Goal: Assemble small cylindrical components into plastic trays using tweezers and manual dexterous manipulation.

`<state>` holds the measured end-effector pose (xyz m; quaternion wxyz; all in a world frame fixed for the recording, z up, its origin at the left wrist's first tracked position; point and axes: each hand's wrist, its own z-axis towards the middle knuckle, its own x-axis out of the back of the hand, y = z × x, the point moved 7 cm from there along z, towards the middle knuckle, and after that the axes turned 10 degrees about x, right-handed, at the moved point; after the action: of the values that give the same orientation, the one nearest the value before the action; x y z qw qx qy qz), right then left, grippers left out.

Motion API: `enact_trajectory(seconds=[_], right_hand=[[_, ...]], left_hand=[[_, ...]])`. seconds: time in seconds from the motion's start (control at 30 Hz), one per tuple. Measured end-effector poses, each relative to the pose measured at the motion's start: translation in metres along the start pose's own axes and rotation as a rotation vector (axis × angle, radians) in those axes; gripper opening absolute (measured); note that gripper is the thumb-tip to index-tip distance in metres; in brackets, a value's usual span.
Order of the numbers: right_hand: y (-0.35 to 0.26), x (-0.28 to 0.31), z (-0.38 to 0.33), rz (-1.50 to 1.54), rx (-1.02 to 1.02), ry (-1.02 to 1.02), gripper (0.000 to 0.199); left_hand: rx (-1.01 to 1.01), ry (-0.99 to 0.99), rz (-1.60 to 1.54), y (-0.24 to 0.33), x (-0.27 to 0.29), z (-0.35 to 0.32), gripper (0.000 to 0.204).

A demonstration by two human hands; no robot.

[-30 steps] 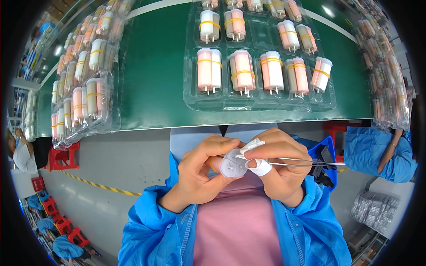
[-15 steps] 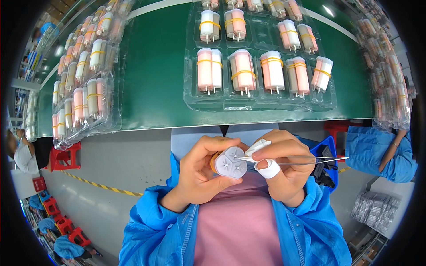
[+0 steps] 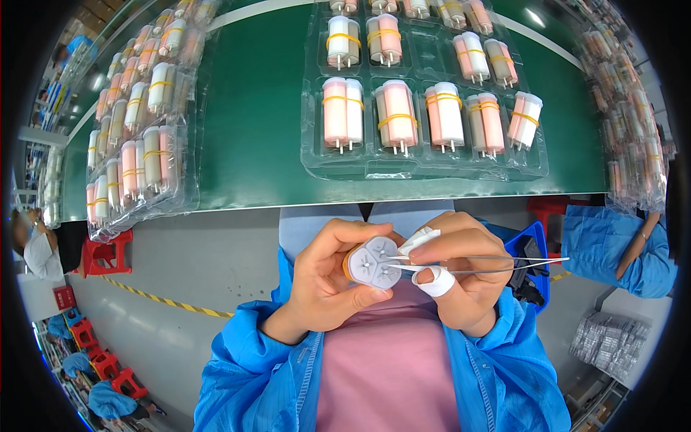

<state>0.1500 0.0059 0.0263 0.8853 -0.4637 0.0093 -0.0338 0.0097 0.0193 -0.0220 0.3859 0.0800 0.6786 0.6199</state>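
A green worktable (image 3: 248,158) spans a workshop, bearing a clear plastic tray (image 3: 381,175) of white, pink and gray tubes banded in yellow, with more loaded trays (image 3: 137,205) at left and others near the right rim. Below its edge lie a gray floor (image 3: 194,252) crossed by a striped line (image 3: 165,304), red stools (image 3: 108,253) and, at right, a blue bin (image 3: 543,277) near a seated co-worker (image 3: 612,248) in blue. In front of a pink shirt (image 3: 385,360), the worker's left hand (image 3: 324,277) curls around a three-lobed bundle (image 3: 374,264), its pale end turned up to the camera. The right hand (image 3: 461,270), white wraps (image 3: 435,282) on thumb and forefinger, pinches metal tweezers (image 3: 497,258) pointing left, their tips parted over that end; whether they touch it is unclear. Fingers conceal most of the bundle's body, the upper edge crops the central tray, and distant figures blur toward the dark rim.
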Motion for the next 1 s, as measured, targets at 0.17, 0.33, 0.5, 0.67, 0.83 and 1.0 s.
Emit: enact_trajectory(seconds=[0.17,0.33,0.5,0.67,0.83,1.0], right_hand=[[0.0,0.001,-0.001,0.002,0.014,0.031,0.018],[-0.005,-0.001,0.002,-0.075,0.075,-0.031,0.019],[-0.011,-0.004,0.004,-0.158,0.158,-0.074,0.02],[-0.014,-0.006,0.007,-0.168,0.172,-0.098,0.022],[-0.013,-0.006,0.007,-0.176,0.176,-0.12,0.023],[-0.011,-0.004,0.006,-0.18,0.148,-0.111,0.021]], left_hand=[[-0.109,0.026,0.149,0.006,-0.002,0.002,0.054],[-0.15,0.054,0.149,0.005,-0.002,0.002,0.05],[-0.169,0.07,0.196,0.007,-0.003,0.002,0.05],[-0.195,0.075,0.216,0.007,-0.002,0.003,0.05],[-0.186,0.076,0.224,0.007,-0.001,0.003,0.05],[-0.171,0.076,0.222,0.006,-0.001,0.003,0.05]])
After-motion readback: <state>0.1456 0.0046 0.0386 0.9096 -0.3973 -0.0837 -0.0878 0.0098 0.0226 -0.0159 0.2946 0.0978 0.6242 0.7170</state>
